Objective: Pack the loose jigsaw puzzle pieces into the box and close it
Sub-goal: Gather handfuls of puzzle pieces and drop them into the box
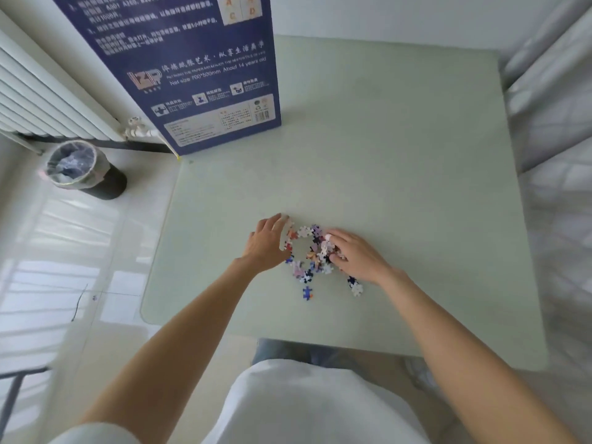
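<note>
Small multicoloured pieces (312, 257) are lying clustered between the hands on the counter (400, 187). Left hand (267, 241) is cupping pieces, fingers straight. Right hand (355, 254) is curling over some, grip unclear. Blue box (192, 68) is standing far beyond the left hand.

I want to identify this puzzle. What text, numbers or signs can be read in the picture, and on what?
All on the upright dark blue cardboard puzzle box:
"Net size 700*500mm About 14 years old"
"A", "C", "D" on a pale panel
Barcode, logo, Chinese lines and fine print: too blurred to read.
</note>
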### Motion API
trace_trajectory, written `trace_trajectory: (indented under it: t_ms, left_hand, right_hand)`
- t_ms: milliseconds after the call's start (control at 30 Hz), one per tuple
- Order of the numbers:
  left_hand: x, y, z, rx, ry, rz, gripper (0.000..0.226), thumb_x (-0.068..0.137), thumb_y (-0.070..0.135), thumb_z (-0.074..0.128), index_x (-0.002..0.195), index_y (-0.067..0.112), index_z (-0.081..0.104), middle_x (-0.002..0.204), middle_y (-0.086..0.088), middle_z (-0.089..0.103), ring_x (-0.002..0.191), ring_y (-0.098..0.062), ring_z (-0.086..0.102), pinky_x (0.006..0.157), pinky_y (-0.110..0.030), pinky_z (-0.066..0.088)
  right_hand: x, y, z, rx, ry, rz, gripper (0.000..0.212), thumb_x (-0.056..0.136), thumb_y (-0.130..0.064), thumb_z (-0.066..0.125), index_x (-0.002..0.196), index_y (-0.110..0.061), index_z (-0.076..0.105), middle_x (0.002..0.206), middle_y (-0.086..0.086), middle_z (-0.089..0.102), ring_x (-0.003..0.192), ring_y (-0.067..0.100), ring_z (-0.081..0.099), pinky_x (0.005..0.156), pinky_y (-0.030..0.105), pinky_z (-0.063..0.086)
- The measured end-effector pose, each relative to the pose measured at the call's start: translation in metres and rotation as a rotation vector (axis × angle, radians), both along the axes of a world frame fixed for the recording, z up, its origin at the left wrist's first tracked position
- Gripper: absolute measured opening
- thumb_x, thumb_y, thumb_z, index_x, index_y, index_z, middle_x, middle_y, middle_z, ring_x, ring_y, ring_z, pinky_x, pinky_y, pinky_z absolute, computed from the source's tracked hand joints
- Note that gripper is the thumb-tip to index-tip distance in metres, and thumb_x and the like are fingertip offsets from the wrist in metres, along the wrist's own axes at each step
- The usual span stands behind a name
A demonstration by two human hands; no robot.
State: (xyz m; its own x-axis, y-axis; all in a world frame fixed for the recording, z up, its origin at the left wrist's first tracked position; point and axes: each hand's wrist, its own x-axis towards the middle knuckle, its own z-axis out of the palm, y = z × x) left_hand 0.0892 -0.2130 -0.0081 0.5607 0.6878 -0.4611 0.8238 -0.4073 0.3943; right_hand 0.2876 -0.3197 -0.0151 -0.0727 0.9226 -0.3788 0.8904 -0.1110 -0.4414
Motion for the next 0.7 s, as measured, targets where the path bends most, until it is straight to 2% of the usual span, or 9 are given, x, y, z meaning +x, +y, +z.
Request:
trace_trajectory:
  t_ms: [67, 167, 267, 333, 400, 500, 633, 700]
  left_hand:
    - [0.002, -0.008, -0.003, 0.029, 0.026, -0.054, 0.086, 0.082, 0.035, 0.065, 0.149, 0.02, 0.013, 0.155, 0.003, 0.012, 0.139, -0.022, 0.014, 0.11, -0.042, 0.025]
    - [-0.002, -0.021, -0.004, 0.031, 0.023, -0.119, 0.092, 0.076, 0.047, 0.069, 0.148, 0.024, 0.016, 0.153, 0.008, 0.016, 0.137, -0.019, 0.017, 0.109, -0.041, 0.03]
    - [-0.004, -0.042, -0.007, 0.041, 0.041, -0.166, 0.108, 0.063, 0.057, 0.076, 0.147, 0.027, 0.015, 0.151, 0.008, 0.017, 0.135, -0.019, 0.018, 0.106, -0.043, 0.034]
    - [-0.002, -0.054, -0.01, 0.068, 0.036, -0.16, 0.114, 0.06, 0.055, 0.079, 0.147, 0.026, 0.013, 0.149, 0.004, 0.018, 0.132, -0.02, 0.021, 0.103, -0.039, 0.038]
    - [-0.001, -0.062, -0.01, 0.087, 0.001, -0.121, 0.111, 0.063, 0.049, 0.08, 0.148, 0.024, 0.012, 0.146, 0.001, 0.022, 0.127, -0.019, 0.028, 0.096, -0.032, 0.043]
    - [-0.003, -0.068, -0.01, 0.058, -0.077, -0.038, 0.105, 0.066, 0.042, 0.08, 0.148, 0.021, 0.017, 0.142, -0.002, 0.028, 0.125, -0.019, 0.032, 0.096, -0.027, 0.042]
    - [-0.006, -0.071, -0.013, -0.001, -0.144, 0.094, 0.098, 0.07, 0.034, 0.08, 0.147, 0.018, 0.021, 0.141, -0.004, 0.031, 0.128, -0.021, 0.032, 0.102, -0.027, 0.034]
    - [-0.004, -0.069, -0.016, -0.011, -0.182, 0.17, 0.091, 0.073, 0.027, 0.078, 0.146, 0.016, 0.025, 0.138, -0.006, 0.035, 0.126, -0.022, 0.036, 0.104, -0.027, 0.032]
  right_hand:
    - [0.01, -0.02, 0.005, 0.061, 0.047, -0.065, 0.052, 0.092, -0.019, 0.05, 0.142, -0.011, 0.034, 0.15, 0.003, 0.03, 0.138, 0.02, 0.026, 0.115, 0.032, 0.018]
    - [0.03, -0.046, 0.006, -0.012, -0.09, -0.263, 0.071, 0.082, -0.021, 0.062, 0.143, -0.014, 0.027, 0.147, 0.007, 0.026, 0.133, 0.027, 0.025, 0.106, 0.044, 0.032]
    - [0.023, -0.06, 0.004, -0.103, -0.147, -0.366, 0.082, 0.078, -0.021, 0.067, 0.144, -0.012, 0.019, 0.135, 0.013, 0.024, 0.122, 0.032, 0.029, 0.095, 0.037, 0.041]
    - [0.003, -0.057, 0.001, -0.071, -0.116, -0.376, 0.077, 0.077, -0.008, 0.066, 0.141, -0.007, 0.023, 0.131, 0.014, 0.026, 0.119, 0.031, 0.031, 0.088, 0.026, 0.04]
    - [-0.019, -0.046, 0.0, -0.021, -0.06, -0.377, 0.067, 0.08, -0.004, 0.065, 0.137, -0.005, 0.03, 0.13, 0.014, 0.028, 0.119, 0.029, 0.032, 0.089, 0.022, 0.038]
    - [-0.044, -0.028, -0.002, 0.041, 0.003, -0.339, 0.053, 0.082, -0.004, 0.064, 0.129, -0.004, 0.038, 0.128, 0.013, 0.032, 0.117, 0.028, 0.035, 0.091, 0.025, 0.038]
    - [-0.052, -0.015, -0.006, 0.056, 0.101, -0.243, 0.058, 0.08, 0.006, 0.058, 0.133, -0.005, 0.038, 0.125, 0.011, 0.038, 0.112, 0.026, 0.041, 0.09, 0.027, 0.039]
    - [-0.045, -0.011, -0.006, 0.064, 0.137, -0.196, 0.056, 0.081, 0.004, 0.057, 0.133, -0.005, 0.039, 0.121, 0.01, 0.04, 0.102, 0.023, 0.047, 0.084, 0.025, 0.039]
